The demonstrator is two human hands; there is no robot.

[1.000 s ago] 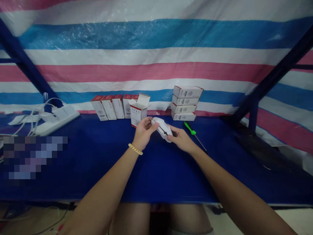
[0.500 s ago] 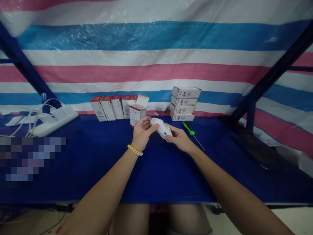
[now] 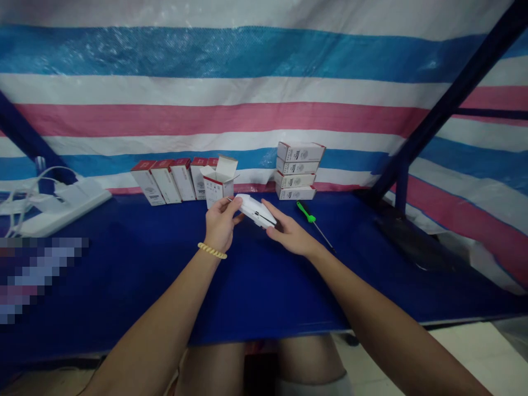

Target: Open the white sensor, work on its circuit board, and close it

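A white, flattish device (image 3: pixel 256 210) with dark slots on its side is held between both hands above the blue table. My left hand (image 3: pixel 221 221), with a yellow twisted band at the wrist, pinches its left end. At its right end, the fingers and thumb of my right hand (image 3: pixel 289 230) grip it. Just behind my left hand stands an open white-and-red box (image 3: pixel 217 188) with its flaps up. A green-handled screwdriver (image 3: pixel 307 212) lies on the table to the right of my right hand.
Several red-topped white boxes (image 3: pixel 165 184) lean in a row at the back left. More boxes (image 3: pixel 297 168) are stacked at the back, right of centre. A white power strip (image 3: pixel 68 208) with cables lies far left, and a dark flat object (image 3: pixel 421 247) at right.
The view has shifted to the right, so the scene appears further left. The white device has turned in my hands, with its slotted side now showing more. Both hands still hold it.
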